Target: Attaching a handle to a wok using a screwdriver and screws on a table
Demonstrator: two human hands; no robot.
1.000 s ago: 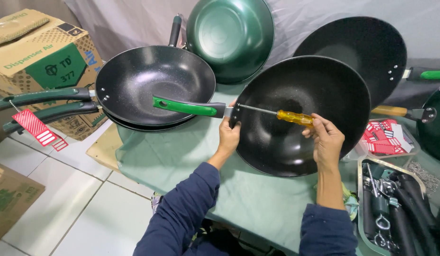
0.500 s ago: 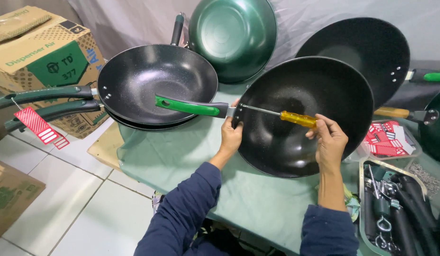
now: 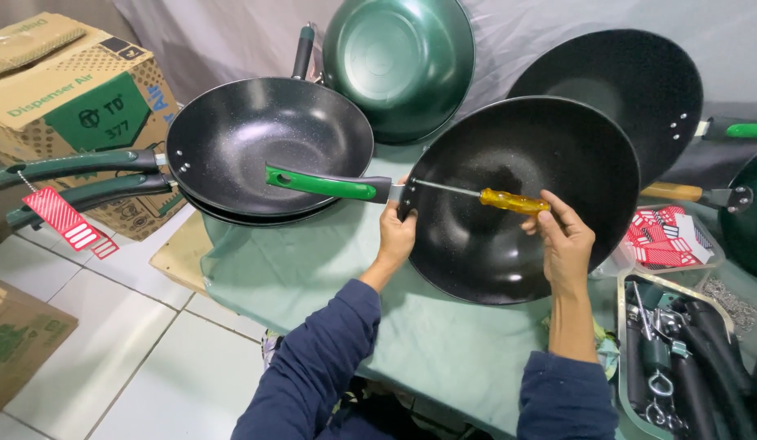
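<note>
I see my left hand closed around the rim of the black wok at its nine o'clock edge, right where the handle bracket meets the pan wall. The grip tilts the wok up on its far side so the dark, speckled non-stick bowl faces me. The green handle projects from that joint toward nine o'clock, out over the stacked woks; it looks like smooth moulded plastic with a grey collar.

My right hand holds the screwdriver by its translucent amber grip, fingers curled snugly about it, thumb on top. The thin steel shank runs level across the bowl toward nine o'clock, its tip at the bracket inside the wall. I judge this alignment serves a fastener at the handle joint, though the fastener itself is too small to confirm.

The wok rests on a pale green cloth covering the work surface. At one o'clock another black wok leans upright; at eleven o'clock a glossy green wok stands on edge. At four o'clock a tray carries dark handles and metal hardware. A cardboard box sits at ten o'clock.
</note>
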